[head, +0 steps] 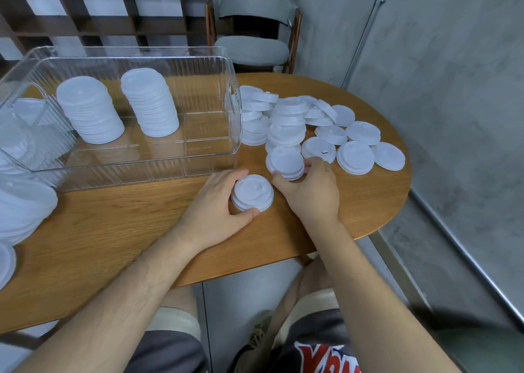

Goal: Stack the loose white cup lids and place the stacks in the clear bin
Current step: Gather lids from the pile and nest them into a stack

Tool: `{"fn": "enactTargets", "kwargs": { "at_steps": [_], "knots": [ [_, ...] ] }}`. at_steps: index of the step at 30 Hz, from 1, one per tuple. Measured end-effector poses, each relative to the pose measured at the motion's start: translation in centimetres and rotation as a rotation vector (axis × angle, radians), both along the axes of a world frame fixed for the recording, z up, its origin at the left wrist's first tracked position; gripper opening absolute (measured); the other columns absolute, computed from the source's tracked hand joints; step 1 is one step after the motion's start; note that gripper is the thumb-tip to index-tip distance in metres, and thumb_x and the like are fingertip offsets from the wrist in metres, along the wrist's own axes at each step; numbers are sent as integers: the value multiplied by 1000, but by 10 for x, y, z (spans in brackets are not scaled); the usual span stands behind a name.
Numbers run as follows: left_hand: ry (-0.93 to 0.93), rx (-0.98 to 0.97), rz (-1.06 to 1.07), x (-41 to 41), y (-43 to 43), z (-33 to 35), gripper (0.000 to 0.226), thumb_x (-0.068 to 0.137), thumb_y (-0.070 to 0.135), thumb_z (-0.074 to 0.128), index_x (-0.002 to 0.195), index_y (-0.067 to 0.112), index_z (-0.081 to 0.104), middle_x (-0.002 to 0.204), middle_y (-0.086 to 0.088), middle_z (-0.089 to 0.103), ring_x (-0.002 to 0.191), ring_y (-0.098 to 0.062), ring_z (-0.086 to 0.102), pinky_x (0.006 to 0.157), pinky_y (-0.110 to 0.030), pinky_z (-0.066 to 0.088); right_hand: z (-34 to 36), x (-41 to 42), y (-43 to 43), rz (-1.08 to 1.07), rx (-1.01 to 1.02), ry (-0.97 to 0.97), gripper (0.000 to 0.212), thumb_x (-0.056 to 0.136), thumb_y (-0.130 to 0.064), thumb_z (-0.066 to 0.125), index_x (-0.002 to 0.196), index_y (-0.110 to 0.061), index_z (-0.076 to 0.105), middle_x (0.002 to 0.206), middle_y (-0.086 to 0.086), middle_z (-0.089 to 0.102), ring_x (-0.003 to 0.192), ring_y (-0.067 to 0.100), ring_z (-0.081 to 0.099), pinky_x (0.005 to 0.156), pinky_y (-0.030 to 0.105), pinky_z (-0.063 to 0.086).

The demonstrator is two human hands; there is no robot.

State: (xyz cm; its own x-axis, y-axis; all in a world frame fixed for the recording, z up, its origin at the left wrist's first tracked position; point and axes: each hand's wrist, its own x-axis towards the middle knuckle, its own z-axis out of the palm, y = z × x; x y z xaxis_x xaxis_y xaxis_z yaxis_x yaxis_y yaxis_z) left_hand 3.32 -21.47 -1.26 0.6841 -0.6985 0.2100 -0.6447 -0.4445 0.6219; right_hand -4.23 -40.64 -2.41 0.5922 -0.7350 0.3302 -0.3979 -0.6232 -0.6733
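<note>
A short stack of white lids (252, 192) sits on the wooden table (119, 230) near its front edge. My left hand (218, 202) grips this stack, thumb at its near side and fingers round its far side. Just to the right, my right hand (309, 194) holds a few tilted lids (286, 162) at the near end of the loose pile (297, 125). The clear bin (147, 162) stands at the back left with two tall lid stacks (90, 108) (150, 106) inside it.
More white lids (19, 211) lie heaped at the table's left edge, partly behind the bin's wall. A grey-cushioned chair (252, 49) stands behind the table. A concrete wall (453, 89) runs along the right, close to the table's rounded end.
</note>
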Motion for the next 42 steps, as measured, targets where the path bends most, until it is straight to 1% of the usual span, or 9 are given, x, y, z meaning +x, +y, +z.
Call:
{"fn": "enactTargets", "kwargs": {
  "at_steps": [6, 10, 13, 17, 23, 29, 34, 38, 42],
  "knots": [
    [73, -40, -23, 0, 2, 2, 83, 79, 36, 85, 149, 25, 43, 144, 12, 48, 133, -2, 40, 113, -23, 32, 6, -37, -3, 187, 126, -23, 53, 69, -56, 80, 108, -24, 62, 101, -15, 59, 94, 2, 56, 78, 21, 48],
    [202, -116, -69, -1, 3, 4, 92, 74, 33, 89, 152, 24, 40, 144, 13, 47, 127, 7, 48, 108, -14, 38, 13, -43, 0, 385, 122, 26, 53, 71, -48, 83, 115, -29, 60, 103, -21, 58, 91, -7, 53, 75, 11, 41],
    [256, -158, -97, -1, 4, 4, 94, 73, 28, 90, 152, 22, 39, 146, 12, 46, 130, 7, 48, 107, -14, 41, 15, -44, 2, 501, 54, 46, 55, 71, -45, 84, 118, -26, 62, 102, -23, 55, 92, -9, 52, 75, 8, 40],
    [234, -145, -136, -1, 6, 6, 91, 75, 32, 88, 152, 27, 39, 148, 16, 43, 134, 7, 42, 110, -18, 41, 14, -43, 4, 566, 27, 33, 59, 68, -55, 78, 117, -27, 63, 103, -24, 55, 92, -4, 53, 76, 8, 38],
    [151, -80, -145, -1, 8, 4, 73, 83, 57, 66, 147, 30, 46, 146, 20, 46, 140, -2, 40, 115, -38, 40, 13, -43, 5, 579, -26, 47, 63, 65, -61, 74, 115, -23, 64, 102, -21, 57, 91, -6, 52, 79, 12, 39],
    [94, -33, -111, -1, 5, 3, 64, 83, 51, 65, 142, 27, 54, 137, 20, 51, 132, 0, 43, 113, -36, 41, 11, -42, 3, 557, -150, 146, 68, 64, -68, 70, 117, -26, 62, 108, -16, 56, 102, 3, 51, 95, 31, 44],
    [48, -7, -132, -2, 5, 3, 58, 85, 43, 76, 138, 28, 57, 132, 20, 54, 129, 3, 41, 112, -28, 37, 6, -53, 4, 551, -184, 129, 67, 67, -67, 71, 119, -26, 61, 111, -14, 55, 107, 8, 52, 97, 35, 43],
    [55, 22, -141, -7, 1, 8, 69, 84, 63, 60, 144, 30, 50, 140, 23, 46, 133, 6, 36, 111, -15, 29, 8, -58, 2, 559, -60, 120, 73, 74, -67, 66, 134, -26, 56, 116, -15, 54, 111, 2, 49, 99, 27, 42],
    [128, -37, -127, -11, -29, 24, 58, 100, 50, 51, 152, 27, 39, 151, 18, 37, 139, -1, 35, 117, -27, 30, 19, -45, -9, 405, 175, -69, 50, 87, -52, 64, 132, -29, 56, 111, -15, 57, 99, 5, 53, 83, 12, 41]
  ]
}}
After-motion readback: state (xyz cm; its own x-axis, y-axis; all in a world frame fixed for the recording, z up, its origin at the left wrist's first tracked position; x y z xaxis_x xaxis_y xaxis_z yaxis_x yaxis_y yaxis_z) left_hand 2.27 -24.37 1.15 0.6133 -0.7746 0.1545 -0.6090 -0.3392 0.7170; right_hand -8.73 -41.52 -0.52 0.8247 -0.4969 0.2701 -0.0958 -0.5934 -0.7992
